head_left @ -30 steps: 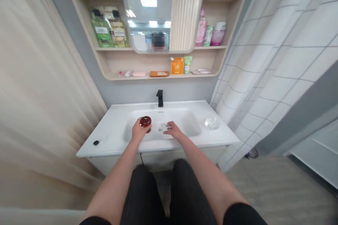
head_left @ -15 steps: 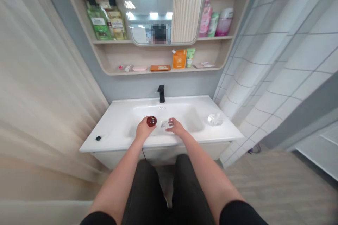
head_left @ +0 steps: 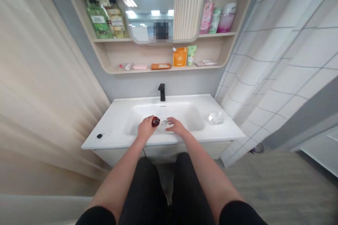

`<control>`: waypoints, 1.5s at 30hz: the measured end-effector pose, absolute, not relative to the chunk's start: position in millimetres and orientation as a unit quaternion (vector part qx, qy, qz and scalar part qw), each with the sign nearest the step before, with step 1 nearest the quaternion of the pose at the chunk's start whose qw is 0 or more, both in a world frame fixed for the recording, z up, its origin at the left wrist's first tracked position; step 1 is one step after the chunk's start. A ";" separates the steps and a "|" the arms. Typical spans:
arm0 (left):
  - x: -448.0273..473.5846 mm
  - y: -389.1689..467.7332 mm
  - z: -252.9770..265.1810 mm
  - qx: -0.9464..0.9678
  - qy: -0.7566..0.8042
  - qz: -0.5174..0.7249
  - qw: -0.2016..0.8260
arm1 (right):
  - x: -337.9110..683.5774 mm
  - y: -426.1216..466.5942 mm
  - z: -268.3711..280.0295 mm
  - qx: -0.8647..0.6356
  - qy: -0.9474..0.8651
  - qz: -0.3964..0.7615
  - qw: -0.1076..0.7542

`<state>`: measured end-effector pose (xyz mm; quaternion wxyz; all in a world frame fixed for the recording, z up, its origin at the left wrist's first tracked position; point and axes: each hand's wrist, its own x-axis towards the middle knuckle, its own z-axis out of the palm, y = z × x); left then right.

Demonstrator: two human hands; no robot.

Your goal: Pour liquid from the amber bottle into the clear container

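We look down past dark trousers and a black sleeve to two bare forearms stretched over a white washstand. Near its front left corner we find a small black cap. Over the front part of the basin, the left hand is wrapped around a dark reddish-brown bottle, which leans so that its neck points toward the right. Opposite, the right hand curves with thumb and fingers apart around the near side of a small clear object; we cannot tell whether it grips it. That clear piece sits between the bottle's neck and the right fingertips, its outline too faint for us to name.

To the right of the basin we see crumpled clear plastic on the washstand. Behind the basin stands a black faucet. Beyond, on the low ledge of a pale shelf unit, we pick out an orange pouch beside a green tube. Higher up, a mirror hangs between a green bottle on the left and a pink bottle on the right.
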<state>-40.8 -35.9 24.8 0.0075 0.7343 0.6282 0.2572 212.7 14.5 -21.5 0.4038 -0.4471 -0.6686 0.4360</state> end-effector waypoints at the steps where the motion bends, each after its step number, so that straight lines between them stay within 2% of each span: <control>1: -40.3 -36.2 25.1 0.737 0.626 0.255 -0.003 | 212.4 14.0 -21.3 -0.446 -0.670 0.434 0.406; 14: -36.5 -42.8 34.4 0.768 0.589 0.240 -0.077 | 207.3 6.6 -14.6 -0.461 -0.677 0.399 0.412; 30: -35.5 -43.8 35.1 0.776 0.570 0.254 -0.090 | 201.5 6.6 -16.6 -0.464 -0.694 0.362 0.415; 45: -34.3 -44.8 31.9 0.780 0.562 0.252 -0.112 | 202.4 5.9 -17.0 -0.469 -0.736 0.328 0.363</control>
